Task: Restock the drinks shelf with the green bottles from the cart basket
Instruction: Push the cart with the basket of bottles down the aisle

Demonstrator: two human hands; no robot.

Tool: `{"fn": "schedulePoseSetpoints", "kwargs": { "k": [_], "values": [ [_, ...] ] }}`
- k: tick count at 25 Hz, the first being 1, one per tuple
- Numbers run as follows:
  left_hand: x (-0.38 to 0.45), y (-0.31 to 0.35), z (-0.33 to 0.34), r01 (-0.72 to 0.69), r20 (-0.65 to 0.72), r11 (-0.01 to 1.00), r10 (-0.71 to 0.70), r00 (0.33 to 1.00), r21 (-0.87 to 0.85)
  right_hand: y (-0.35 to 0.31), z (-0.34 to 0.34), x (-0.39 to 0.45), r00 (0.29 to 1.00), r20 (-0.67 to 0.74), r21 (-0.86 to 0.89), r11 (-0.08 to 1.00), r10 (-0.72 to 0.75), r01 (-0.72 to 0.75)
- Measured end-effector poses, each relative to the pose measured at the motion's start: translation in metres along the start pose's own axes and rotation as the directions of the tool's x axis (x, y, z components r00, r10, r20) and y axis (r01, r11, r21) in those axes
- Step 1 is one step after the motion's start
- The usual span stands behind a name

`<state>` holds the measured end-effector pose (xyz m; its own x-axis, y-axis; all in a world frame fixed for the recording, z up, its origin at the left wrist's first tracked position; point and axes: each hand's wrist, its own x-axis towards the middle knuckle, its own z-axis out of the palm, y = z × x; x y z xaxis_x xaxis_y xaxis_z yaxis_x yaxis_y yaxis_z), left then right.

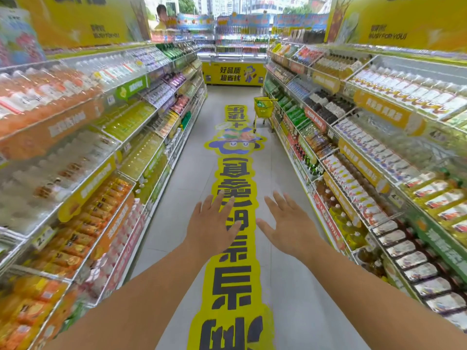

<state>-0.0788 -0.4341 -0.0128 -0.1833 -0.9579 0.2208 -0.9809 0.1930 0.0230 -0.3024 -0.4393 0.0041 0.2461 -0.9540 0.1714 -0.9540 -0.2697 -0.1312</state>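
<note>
A: What colour is the cart (263, 109)?

B: Bright yellow, with green bottles (264, 104) showing in its basket.

A: And the floor (177, 198)?

B: Pale grey tile, with a long yellow floor sticker (235, 248) down the middle bearing bold black characters and a blue-edged cartoon figure.

A: The shelves?

B: The left shelves (75, 147) hold orange, yellow and clear-white drinks; the right shelves (366, 147) carry yellow and orange price strips, green packs and dark bottles. The overhead banners (404, 18) are yellow.
</note>
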Motion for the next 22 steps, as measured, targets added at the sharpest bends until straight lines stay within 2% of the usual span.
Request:
{"fn": "schedulePoseSetpoints", "kwargs": {
  "k": [10,13,15,19,22],
  "values": [
    [0.258,-0.101,0.072,-0.022,-0.029,0.999,0.021,0.999,-0.032,0.034,0.050,0.270,1.000,-0.017,-0.016,1.000,0.025,-0.025],
    [0.333,-0.123,0.089,-0.046,0.027,0.999,0.047,0.999,-0.023,0.047,0.064,0.340,0.998,-0.019,-0.028,0.998,0.055,-0.056],
    [0.381,-0.132,0.098,-0.049,0.015,0.999,0.049,0.999,-0.018,0.058,0.071,0.383,0.998,-0.011,-0.020,0.998,0.054,-0.054],
    [0.485,-0.148,0.126,-0.072,0.013,0.997,0.073,0.997,-0.017,0.093,0.091,0.487,0.998,-0.040,0.001,0.999,0.051,-0.051],
    [0.574,-0.157,0.148,-0.040,-0.013,0.999,0.040,0.999,0.000,0.130,0.105,0.572,0.997,-0.065,0.006,0.999,0.042,-0.041]
  ]
}}
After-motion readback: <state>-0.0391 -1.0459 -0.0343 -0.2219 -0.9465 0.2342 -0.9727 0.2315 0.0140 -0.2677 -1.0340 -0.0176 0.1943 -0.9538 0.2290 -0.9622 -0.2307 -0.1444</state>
